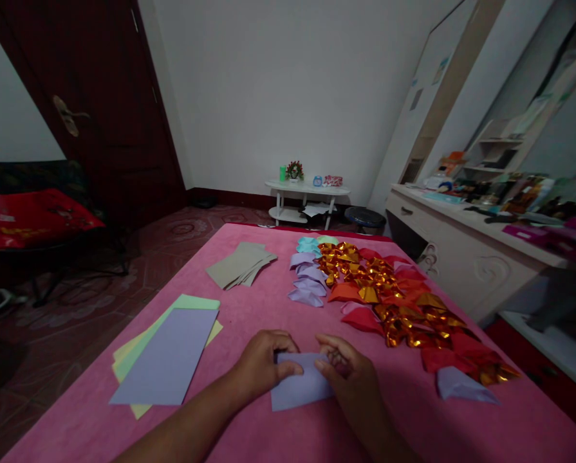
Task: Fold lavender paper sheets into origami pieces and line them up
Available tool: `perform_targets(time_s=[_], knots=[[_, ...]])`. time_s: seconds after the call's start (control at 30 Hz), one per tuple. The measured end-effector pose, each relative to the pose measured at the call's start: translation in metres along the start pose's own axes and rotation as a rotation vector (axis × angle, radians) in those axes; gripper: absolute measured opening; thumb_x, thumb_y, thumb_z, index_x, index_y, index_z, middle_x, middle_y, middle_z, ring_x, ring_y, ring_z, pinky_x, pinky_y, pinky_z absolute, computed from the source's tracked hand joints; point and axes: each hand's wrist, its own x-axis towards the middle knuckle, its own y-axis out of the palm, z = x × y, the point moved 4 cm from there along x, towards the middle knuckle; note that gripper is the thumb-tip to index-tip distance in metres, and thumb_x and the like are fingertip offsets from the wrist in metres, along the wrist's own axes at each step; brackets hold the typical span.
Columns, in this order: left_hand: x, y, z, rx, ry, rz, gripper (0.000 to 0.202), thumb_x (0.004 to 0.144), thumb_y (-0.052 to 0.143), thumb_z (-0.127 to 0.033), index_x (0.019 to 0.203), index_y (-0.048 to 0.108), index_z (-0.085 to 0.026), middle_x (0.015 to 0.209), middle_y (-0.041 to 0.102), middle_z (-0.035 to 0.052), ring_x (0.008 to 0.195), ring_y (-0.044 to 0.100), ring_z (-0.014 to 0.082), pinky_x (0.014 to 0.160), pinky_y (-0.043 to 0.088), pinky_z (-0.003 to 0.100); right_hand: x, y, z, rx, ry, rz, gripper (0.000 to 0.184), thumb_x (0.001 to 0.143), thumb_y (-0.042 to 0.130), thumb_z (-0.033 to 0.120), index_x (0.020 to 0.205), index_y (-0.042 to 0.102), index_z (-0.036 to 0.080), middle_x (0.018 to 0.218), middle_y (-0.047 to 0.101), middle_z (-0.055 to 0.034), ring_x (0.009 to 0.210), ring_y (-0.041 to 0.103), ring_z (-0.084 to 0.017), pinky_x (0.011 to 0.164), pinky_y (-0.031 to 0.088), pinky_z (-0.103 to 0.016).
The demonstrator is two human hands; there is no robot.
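Note:
A lavender sheet of paper (301,390) is held between both hands, low over the front middle of the pink-covered table. My left hand (267,363) grips its upper left edge, thumb on top and fingers behind. At the upper right edge my right hand (349,368) pinches the same paper, with its fingers curled. To the left lies a stack of coloured paper (172,354), lavender on top with green and yellow beneath. Folded lavender paper pieces (307,283) sit beyond the hands. On the right are many folded red and shiny gold pieces (394,289), with one lavender folded piece (464,384) near them.
A fanned pile of grey-brown paper (242,263) rests at the table's far left. Behind the pink table (249,315) stand a small white table (307,188) and a round stool (365,217). A cluttered white dresser (461,225) is at the right, a chair with a red bag (44,217) at the left.

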Motion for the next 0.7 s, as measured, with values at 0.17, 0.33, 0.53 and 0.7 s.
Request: perform_targets(time_s=[0.17,0.33,0.53,0.7], knots=[[-0.001,-0.006,0.002,-0.167,-0.073,-0.129,0.025,0.071,0.071,-0.036,0.068,0.065,-0.012,0.068,0.060,0.0022,0.065,0.054,0.0134,0.058,0.039,0.022,0.002,0.005,-0.003,-0.072,-0.038,0.112,0.020,0.076,0.055,0.031,0.082,0.066,0.015,0.068,0.058,-0.0005,0.060,0.051,-0.014,0.053,0.038,-0.022],[-0.001,-0.012,0.002,-0.182,-0.084,-0.196,0.027,0.080,0.060,-0.037,0.068,0.064,-0.013,0.068,0.059,0.0022,0.064,0.054,0.0127,0.059,0.040,0.022,0.003,0.005,-0.003,-0.160,-0.086,0.103,0.024,0.078,0.053,0.032,0.060,0.053,0.016,0.057,0.040,0.0040,0.054,0.038,-0.011,0.049,0.028,-0.021],[0.035,-0.049,0.017,0.126,0.020,-0.498,0.021,0.086,0.050,-0.029,0.090,0.066,-0.017,0.092,0.063,0.0065,0.091,0.058,0.0189,0.082,0.045,0.031,0.004,0.009,-0.008,-0.101,-0.066,0.126,0.023,0.079,0.051,0.032,0.060,0.047,0.018,0.058,0.033,0.0048,0.054,0.035,-0.010,0.049,0.026,-0.021],[0.099,-0.058,0.029,0.351,0.055,-0.472,0.043,0.082,0.051,-0.020,0.125,0.050,-0.018,0.127,0.051,0.0104,0.119,0.046,0.0226,0.100,0.037,0.040,0.006,0.010,-0.013,-0.126,-0.063,0.118,0.022,0.078,0.051,0.031,0.061,0.047,0.018,0.058,0.034,0.0048,0.054,0.035,-0.010,0.049,0.025,-0.021]])
